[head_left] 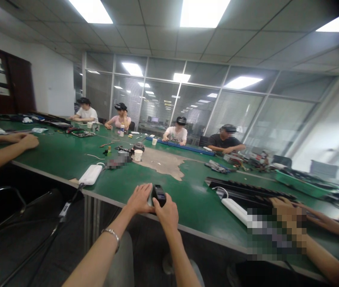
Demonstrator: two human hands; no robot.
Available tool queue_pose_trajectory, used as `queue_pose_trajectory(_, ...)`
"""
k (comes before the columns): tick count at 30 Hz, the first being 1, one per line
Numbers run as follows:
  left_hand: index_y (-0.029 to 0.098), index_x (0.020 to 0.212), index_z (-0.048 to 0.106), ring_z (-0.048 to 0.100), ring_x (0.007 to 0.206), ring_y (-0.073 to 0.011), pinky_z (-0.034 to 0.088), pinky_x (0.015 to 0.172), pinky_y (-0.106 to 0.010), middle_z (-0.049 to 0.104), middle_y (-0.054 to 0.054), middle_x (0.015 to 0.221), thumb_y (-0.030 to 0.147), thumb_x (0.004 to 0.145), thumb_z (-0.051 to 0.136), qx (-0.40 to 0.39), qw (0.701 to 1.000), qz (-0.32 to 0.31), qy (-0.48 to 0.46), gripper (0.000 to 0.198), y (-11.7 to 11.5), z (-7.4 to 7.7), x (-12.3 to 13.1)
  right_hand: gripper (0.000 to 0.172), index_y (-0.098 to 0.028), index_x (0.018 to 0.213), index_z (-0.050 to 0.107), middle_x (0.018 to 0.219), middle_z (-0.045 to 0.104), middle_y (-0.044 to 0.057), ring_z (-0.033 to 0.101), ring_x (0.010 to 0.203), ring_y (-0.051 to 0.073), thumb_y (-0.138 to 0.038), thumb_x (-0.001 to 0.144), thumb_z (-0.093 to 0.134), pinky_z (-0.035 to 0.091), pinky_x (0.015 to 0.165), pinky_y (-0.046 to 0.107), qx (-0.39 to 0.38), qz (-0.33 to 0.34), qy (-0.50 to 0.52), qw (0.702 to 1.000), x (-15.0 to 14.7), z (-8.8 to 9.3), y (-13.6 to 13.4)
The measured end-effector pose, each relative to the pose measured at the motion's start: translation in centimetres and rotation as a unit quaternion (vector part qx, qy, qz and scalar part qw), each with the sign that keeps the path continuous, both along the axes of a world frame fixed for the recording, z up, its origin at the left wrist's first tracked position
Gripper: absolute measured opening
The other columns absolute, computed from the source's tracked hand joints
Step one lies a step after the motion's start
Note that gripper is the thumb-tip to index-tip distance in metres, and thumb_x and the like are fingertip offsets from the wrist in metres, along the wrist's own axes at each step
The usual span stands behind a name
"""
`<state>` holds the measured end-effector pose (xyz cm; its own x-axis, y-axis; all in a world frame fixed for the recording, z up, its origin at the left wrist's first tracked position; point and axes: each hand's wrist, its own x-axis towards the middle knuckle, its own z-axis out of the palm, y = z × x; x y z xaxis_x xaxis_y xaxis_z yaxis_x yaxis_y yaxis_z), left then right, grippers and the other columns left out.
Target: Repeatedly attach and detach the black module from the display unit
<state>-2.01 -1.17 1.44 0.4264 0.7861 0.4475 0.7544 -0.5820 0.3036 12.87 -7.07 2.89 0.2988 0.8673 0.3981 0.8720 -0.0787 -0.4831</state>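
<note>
1. Left hand: the fingers are spread and the hand lies at the near edge of the counter. Its thumb side touches the left of the device. A metal bracelet circles the left wrist.
2. Right hand: the fingers are closed around the lower end of the device. The grip is partly hidden, so the exact finger placement cannot be confirmed.
3. Device: a small black handheld unit, held just above the near counter edge between both hands. Its exact type cannot be determined.
4. Near left of the hands: a white power strip lies on the counter, with a cable running from it.
5. Near right of the hands: a second power strip lies beside a ribbed black rail.
6. Mid-counter: a paper cup stands beside a worn tan patch in the green surface. Small parts and tools lie around the cup; most are too small to identify.
7. Other personnel: a co-worker's hand rests at the left edge of the view, and another hand, pixelated, lies at the right. Four seated people work along the far side, in front of a glass partition.
</note>
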Motion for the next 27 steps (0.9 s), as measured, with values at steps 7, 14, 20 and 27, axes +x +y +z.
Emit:
queue_pose_trajectory(7,0.018,0.145,0.030,0.035,0.135,-0.0333,0.025,0.113,-0.049,0.040,-0.015,0.147,0.055,0.071,0.062,0.008,1.000,0.012,-0.007,0.089,0.2,-0.4,0.1,0.053,-0.014,0.127,0.054,0.097,0.068,0.015,0.064,0.091,0.027,-0.048,0.086,0.051,0.043,0.081,0.034,0.037,-0.012,0.004,0.999,-0.5,-1.1,-0.1)
queue_pose_trajectory(14,0.018,0.145,0.029,0.034,0.135,-0.0354,0.026,0.112,-0.051,0.039,-0.016,0.148,0.077,0.061,0.062,-0.001,1.000,0.003,-0.006,0.108,0.5,-0.5,-0.1,0.061,-0.014,0.126,0.056,0.111,0.066,0.014,0.062,0.102,0.026,-0.057,0.084,0.049,0.043,0.085,0.032,0.163,0.016,0.129,0.978,0.3,1.7,1.0)
queue_pose_trajectory(20,0.019,0.146,0.029,0.035,0.134,-0.0360,0.026,0.111,-0.050,0.040,-0.015,0.146,0.086,0.057,0.058,0.000,1.000,0.007,-0.019,0.115,0.3,-0.1,0.0,0.062,-0.014,0.126,0.056,0.105,0.068,0.015,0.063,0.094,0.029,-0.058,0.083,0.047,0.043,0.081,0.035,0.116,-0.058,0.094,0.987,4.2,0.9,1.3)
queue_pose_trajectory(27,0.018,0.147,0.027,0.034,0.135,-0.0350,0.025,0.112,-0.049,0.039,-0.015,0.147,0.086,0.062,0.053,0.009,1.000,0.009,-0.007,0.112,0.1,0.0,0.0,0.065,-0.009,0.127,0.054,0.106,0.066,0.018,0.060,0.099,0.030,-0.056,0.083,0.050,0.042,0.085,0.036,0.078,-0.058,0.025,0.995,6.0,-3.1,1.5)
